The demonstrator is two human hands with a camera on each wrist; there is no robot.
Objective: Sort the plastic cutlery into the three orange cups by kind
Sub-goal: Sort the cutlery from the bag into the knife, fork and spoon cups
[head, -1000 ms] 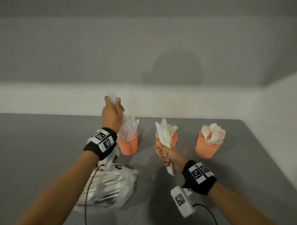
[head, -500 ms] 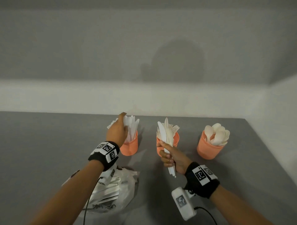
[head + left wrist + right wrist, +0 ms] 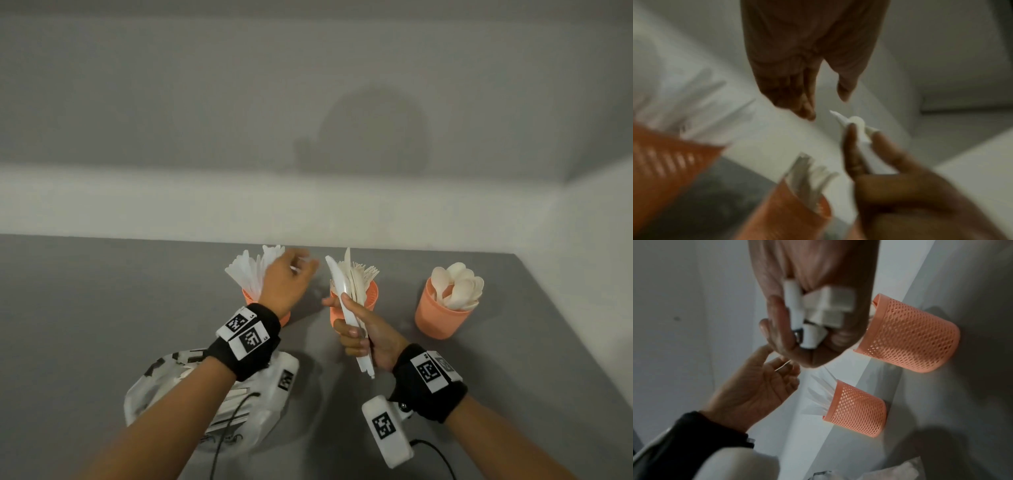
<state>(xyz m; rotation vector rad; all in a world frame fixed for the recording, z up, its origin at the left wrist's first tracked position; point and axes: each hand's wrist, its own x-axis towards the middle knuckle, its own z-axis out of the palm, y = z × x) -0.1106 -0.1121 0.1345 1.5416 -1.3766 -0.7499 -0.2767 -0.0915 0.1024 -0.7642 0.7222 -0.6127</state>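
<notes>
While looking down across the matte grey tabletop [image 3: 68, 325], saw nearest a crumpled white plastic bag [image 3: 154, 387] lying flat, with pale wrapped sticks inside. Found the right hand [image 3: 366, 332] just beyond it, raised above the surface, fingers curled tight round the handles of a mixed bundle of white plastic cutlery [image 3: 339, 284]; made out a serrated knife blade at its front, pointing up and away. Could not tell from the blurred wrist views how many pieces sat in that grasp. Found the left hand [image 3: 284, 284] further out and to the left, fingers loose and spread, grasping nothing, fingertips [image 3: 807, 113] near the tip of the held knife yet apart from it. Saw, behind the hands, three orange mesh cups in a row on the table: the left cup [image 3: 857, 408] holding fanned translucent white knives [image 3: 246, 274], partly hidden by the left hand; the middle cup [image 3: 371, 294] holding cream forks [image 3: 366, 274], just behind the bundle; the right cup [image 3: 438, 315], well apart from both hands, filled with cream spoons [image 3: 459, 284]. Noted, farthest off, a white ledge [image 3: 137, 205] along the table's back edge and a plain grey wall [image 3: 171, 102] above it.
</notes>
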